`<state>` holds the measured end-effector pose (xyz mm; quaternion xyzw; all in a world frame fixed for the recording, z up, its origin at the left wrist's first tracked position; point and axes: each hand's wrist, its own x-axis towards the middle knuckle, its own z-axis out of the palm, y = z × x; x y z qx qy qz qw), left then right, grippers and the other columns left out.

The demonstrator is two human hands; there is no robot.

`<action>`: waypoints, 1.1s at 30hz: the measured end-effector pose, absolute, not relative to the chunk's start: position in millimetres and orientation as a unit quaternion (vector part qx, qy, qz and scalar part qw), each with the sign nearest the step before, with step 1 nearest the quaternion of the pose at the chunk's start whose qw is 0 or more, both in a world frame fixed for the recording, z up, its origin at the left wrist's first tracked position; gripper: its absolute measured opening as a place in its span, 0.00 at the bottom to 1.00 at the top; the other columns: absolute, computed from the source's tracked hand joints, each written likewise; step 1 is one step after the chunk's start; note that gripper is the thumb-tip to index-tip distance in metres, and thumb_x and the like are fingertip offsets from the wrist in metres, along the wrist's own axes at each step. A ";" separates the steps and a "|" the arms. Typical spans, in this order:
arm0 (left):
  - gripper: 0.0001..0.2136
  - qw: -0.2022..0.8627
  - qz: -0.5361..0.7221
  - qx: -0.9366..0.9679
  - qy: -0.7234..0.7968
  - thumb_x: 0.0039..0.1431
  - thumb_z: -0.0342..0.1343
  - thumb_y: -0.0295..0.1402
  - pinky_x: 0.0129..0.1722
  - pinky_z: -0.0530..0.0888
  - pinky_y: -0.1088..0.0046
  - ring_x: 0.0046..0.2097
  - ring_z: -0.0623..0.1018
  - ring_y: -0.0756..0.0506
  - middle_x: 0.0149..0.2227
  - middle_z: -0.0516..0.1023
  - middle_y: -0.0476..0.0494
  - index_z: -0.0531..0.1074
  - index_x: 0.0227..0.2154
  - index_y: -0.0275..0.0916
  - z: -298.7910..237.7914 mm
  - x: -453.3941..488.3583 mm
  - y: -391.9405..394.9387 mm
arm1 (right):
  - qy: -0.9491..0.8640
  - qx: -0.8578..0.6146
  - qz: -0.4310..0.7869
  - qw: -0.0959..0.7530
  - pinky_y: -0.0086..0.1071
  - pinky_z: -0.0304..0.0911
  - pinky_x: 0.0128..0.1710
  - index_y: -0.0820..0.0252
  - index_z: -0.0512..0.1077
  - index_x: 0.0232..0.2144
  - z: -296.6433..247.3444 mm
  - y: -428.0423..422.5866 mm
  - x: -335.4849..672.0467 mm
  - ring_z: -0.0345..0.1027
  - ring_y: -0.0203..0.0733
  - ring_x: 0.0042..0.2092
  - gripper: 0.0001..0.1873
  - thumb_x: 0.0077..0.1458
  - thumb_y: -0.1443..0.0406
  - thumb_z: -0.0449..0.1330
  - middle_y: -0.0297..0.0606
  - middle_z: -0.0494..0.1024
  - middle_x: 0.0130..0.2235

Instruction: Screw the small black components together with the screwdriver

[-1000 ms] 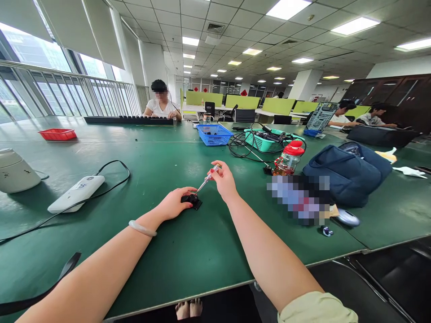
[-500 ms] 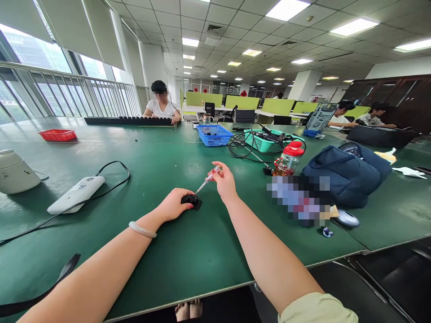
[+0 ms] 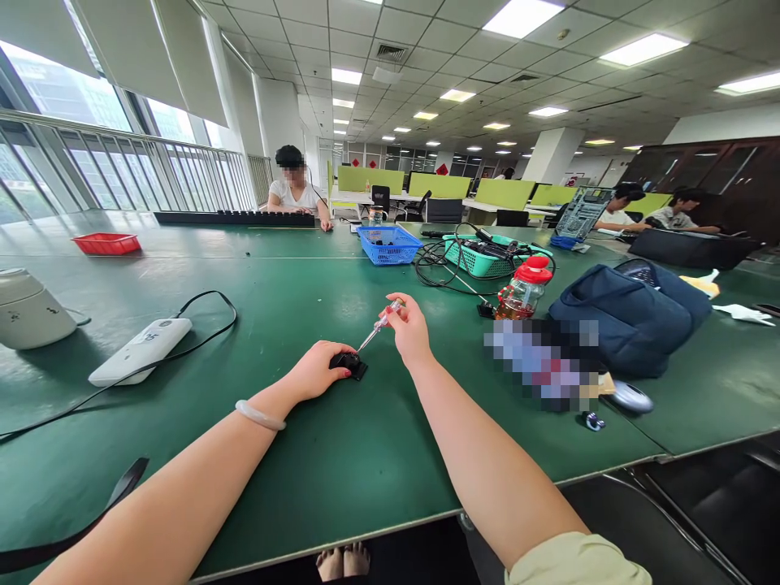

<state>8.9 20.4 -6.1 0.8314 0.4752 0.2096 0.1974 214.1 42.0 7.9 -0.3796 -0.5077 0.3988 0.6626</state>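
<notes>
While the left hand (image 3: 315, 368), fingers partly curled, clasps a black part (image 3: 359, 371) on the counter (image 3: 347, 471), the right hand (image 3: 410, 329), nearly closed, pinches a clear-handled screwdriver (image 3: 379, 327) angled toward it.

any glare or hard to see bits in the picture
Head view: pale glare on the glossy green tabletop toward the tall glass windows; head view: rectangular white ceiling lights look washed out; head view: the small black part held by the bare left hand is too dark for detail.
</notes>
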 end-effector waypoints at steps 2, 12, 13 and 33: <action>0.18 0.198 0.206 0.833 0.474 0.53 0.60 0.34 0.59 0.70 0.55 0.54 0.75 0.35 0.49 0.81 0.42 0.78 0.48 0.43 -5.9 8.8 20.2 | -0.511 -0.378 0.398 0.661 0.41 0.73 0.41 0.55 0.70 0.42 8.1 41.9 214.0 0.75 0.41 0.35 0.18 0.49 0.57 0.63 0.29 0.74 0.28; 0.18 0.199 0.186 0.830 0.487 0.54 0.59 0.34 0.57 0.72 0.57 0.53 0.75 0.37 0.49 0.80 0.42 0.76 0.49 0.43 -5.5 9.0 19.3 | -0.504 -0.377 0.418 0.654 0.38 0.73 0.40 0.53 0.71 0.43 7.9 41.8 211.9 0.75 0.41 0.35 0.20 0.48 0.55 0.66 0.28 0.73 0.27; 0.18 0.198 0.184 0.830 0.488 0.54 0.59 0.33 0.57 0.72 0.57 0.53 0.75 0.37 0.49 0.80 0.42 0.76 0.50 0.43 -5.3 9.2 19.2 | -0.501 -0.376 0.421 0.655 0.37 0.73 0.39 0.53 0.70 0.43 8.0 41.7 211.5 0.75 0.41 0.35 0.20 0.48 0.55 0.66 0.28 0.73 0.26; 0.17 0.201 0.200 0.833 0.475 0.53 0.59 0.33 0.55 0.72 0.56 0.51 0.75 0.37 0.47 0.80 0.42 0.77 0.47 0.43 -11.6 7.4 24.2 | -0.282 -0.476 0.550 0.626 0.28 0.70 0.30 0.54 0.67 0.37 -10.0 52.0 218.4 0.74 0.34 0.26 0.08 0.56 0.66 0.63 0.28 0.77 0.25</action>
